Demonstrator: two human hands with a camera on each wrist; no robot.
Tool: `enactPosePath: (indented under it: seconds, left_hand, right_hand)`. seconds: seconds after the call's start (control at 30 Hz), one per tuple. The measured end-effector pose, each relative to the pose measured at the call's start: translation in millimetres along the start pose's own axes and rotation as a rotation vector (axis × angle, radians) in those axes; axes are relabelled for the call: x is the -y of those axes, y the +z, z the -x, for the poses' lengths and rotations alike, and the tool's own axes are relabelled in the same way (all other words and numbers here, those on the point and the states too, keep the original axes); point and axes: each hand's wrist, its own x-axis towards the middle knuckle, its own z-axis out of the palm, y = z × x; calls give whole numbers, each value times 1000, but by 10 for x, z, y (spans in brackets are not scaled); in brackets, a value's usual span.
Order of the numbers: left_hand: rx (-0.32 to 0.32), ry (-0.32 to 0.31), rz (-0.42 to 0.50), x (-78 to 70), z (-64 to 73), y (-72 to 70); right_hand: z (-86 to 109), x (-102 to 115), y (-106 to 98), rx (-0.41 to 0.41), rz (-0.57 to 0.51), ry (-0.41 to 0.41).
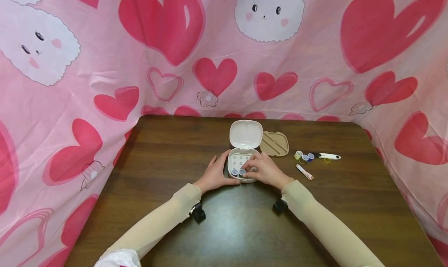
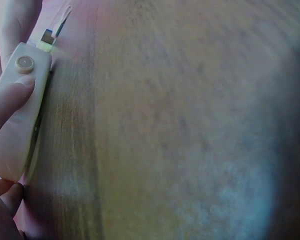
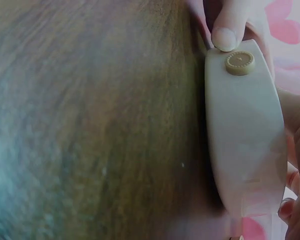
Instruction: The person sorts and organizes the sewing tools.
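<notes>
A white sewing box [image 1: 239, 160] stands on the table with its lid [image 1: 246, 132] raised at the back and rows of small pegs inside. My left hand [image 1: 216, 174] grips its left side, the thumb across the front wall beside the round beige button [image 2: 25, 64]. Over the right part of the box, my right hand [image 1: 266, 170] pinches a pale blue thread spool [image 1: 242, 172] at the front row. Another spool [image 1: 235, 172] sits just left of it. In the right wrist view, the box wall [image 3: 245, 120] hides the right fingertips.
Behind the box, to the right, lies a beige divider tray [image 1: 274, 144]. Farther right are a yellow-green spool [image 1: 298, 154], two blue spools [image 1: 308, 157], a white-handled tool [image 1: 329, 156] with a black part, a yellow ring [image 1: 327, 160] and a small white-and-pink item [image 1: 304, 172].
</notes>
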Motion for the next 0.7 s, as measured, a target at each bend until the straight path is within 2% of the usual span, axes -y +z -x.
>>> enactPosePath:
  seconds: [0.4, 0.7]
  left_hand:
    - [1, -3, -2, -6, -12, -6]
    - [-3, 1, 4, 3, -7, -1]
  right_hand:
    - [-6, 10, 19, -23, 15, -1]
    - [-31, 54, 8, 20, 45, 14]
